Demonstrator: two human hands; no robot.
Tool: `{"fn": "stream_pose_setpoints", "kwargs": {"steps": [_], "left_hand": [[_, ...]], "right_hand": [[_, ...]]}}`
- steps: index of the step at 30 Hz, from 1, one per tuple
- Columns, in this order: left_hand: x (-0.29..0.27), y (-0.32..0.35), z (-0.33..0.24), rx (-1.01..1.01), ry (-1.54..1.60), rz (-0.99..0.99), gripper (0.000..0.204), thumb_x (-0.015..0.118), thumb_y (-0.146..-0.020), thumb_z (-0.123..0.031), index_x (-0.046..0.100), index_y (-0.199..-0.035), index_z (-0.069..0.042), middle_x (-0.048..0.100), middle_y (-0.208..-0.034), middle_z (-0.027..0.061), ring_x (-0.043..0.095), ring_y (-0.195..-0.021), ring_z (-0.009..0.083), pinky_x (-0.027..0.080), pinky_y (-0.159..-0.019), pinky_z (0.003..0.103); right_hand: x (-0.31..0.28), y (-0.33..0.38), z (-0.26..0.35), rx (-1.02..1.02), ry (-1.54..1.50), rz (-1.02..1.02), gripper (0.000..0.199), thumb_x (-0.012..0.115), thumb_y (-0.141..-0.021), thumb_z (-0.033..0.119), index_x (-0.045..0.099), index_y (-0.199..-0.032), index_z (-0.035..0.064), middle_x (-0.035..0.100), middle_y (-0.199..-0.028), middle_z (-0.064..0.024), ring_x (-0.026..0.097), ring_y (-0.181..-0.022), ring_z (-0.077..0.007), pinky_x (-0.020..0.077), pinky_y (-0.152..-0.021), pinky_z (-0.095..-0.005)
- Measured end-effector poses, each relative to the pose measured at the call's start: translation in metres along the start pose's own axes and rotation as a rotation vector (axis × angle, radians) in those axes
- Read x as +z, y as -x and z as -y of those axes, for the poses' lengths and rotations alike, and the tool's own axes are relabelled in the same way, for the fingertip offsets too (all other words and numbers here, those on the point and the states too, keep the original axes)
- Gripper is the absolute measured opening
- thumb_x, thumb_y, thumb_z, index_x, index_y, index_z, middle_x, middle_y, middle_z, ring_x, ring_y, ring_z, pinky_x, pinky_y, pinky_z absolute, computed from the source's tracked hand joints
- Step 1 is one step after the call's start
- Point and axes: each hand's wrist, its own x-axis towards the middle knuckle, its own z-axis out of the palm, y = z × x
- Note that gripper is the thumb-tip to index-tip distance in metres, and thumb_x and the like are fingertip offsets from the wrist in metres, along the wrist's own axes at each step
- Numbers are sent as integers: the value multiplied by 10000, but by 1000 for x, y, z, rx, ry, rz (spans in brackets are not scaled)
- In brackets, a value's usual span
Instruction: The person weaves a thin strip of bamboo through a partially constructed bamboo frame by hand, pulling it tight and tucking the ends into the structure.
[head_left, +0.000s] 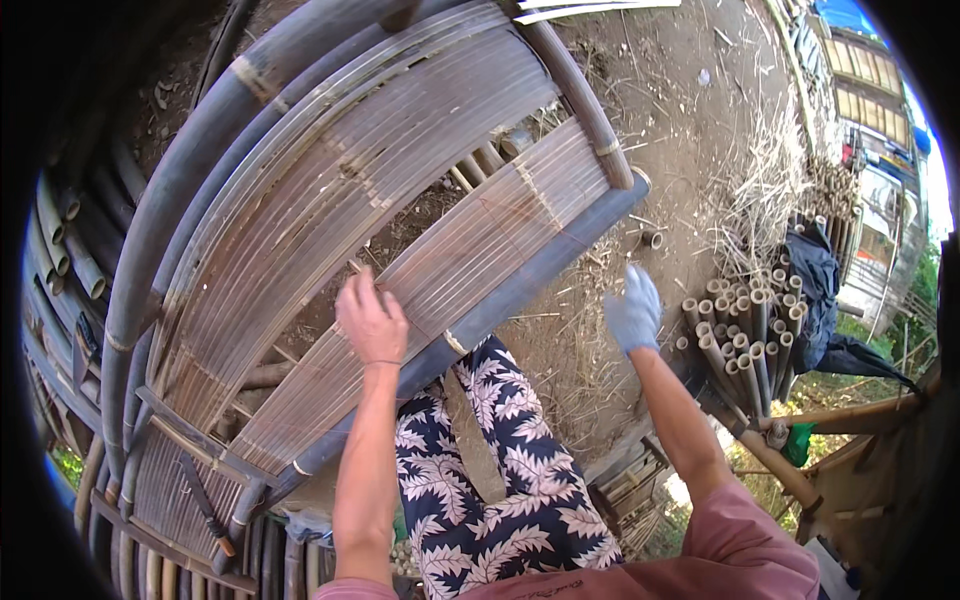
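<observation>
A large bamboo bench (450, 170) with a dark pole frame and a surface of split slats fills the left and middle. My bare left hand (370, 318) is at the gap between its two slat panels, fingers bent together. A small pale tip shows by the fingertips, but what they hold is hidden. Below it lies the narrow slat panel (490, 235), with a thin reddish string (485, 205) across it. My right hand (635, 310), in a light grey-blue glove, hovers over the ground right of the bench. It is open, thumb apart, with nothing in it.
A knife (205, 505) lies on the bench's lower-left end. Cut bamboo tubes (740, 330) stand bundled at the right, beside dark cloth (812, 290). Straw-like shavings (765, 180) are heaped behind them. More bamboo poles (75, 255) are stacked at the far left.
</observation>
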Motion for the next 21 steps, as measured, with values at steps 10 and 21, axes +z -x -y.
{"fn": "stream_pose_setpoints", "kwargs": {"steps": [10,21], "left_hand": [[57,-76,-137,661,154,292,465,606,-808,-28,550,-1270,-34,559,-1264,163,510,-1220,335,407,-1041,457],[74,-97,-90,-398,278,388,292,514,-826,-38,711,-1036,-88,690,-1012,208,662,-980,368,534,-847,447]], "right_hand": [[39,-90,118,-701,-218,357,244,588,-867,253,602,-962,29,598,-1012,-170,588,-997,-357,474,-870,-479],[-110,-239,81,-300,-98,-229,51,640,-784,122,652,-755,83,608,-684,-37,648,-676,-195,534,-645,-347]]}}
